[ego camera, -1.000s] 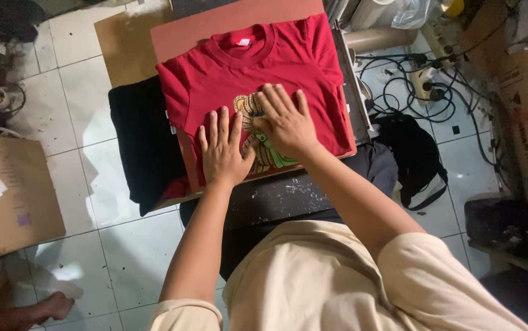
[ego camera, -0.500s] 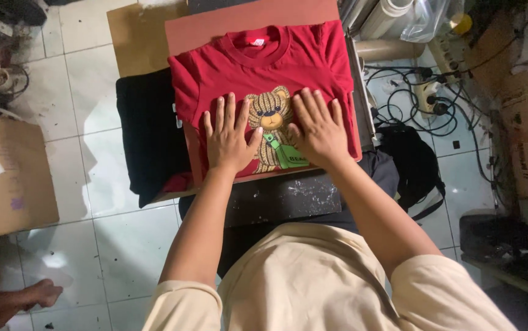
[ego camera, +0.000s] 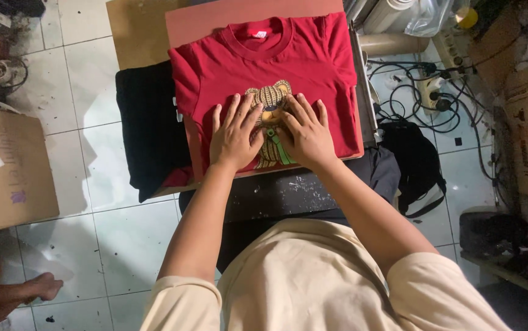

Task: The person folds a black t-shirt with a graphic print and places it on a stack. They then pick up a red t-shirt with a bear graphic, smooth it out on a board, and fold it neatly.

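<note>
- Red T-shirt (ego camera: 264, 67): soft matt knit cloth, ribbed at the collar, smooth and flat under both hands.
- Bear print (ego camera: 271, 122) on the chest: slightly glossier than the cloth, textured brown with green.
- Board (ego camera: 208, 18) beneath the shirt: matt reddish-brown, smooth, like card or rubber.
- Black garments (ego camera: 150, 129) beside it: dull dark cloth, faintly ribbed.
- Floor (ego camera: 80, 92): glossy white tiles, scuffed and dusty.
- Cardboard sheet (ego camera: 12, 178): plain brown, matt, creased.
- Cables (ego camera: 411, 92): smooth black plastic sheathing.
</note>
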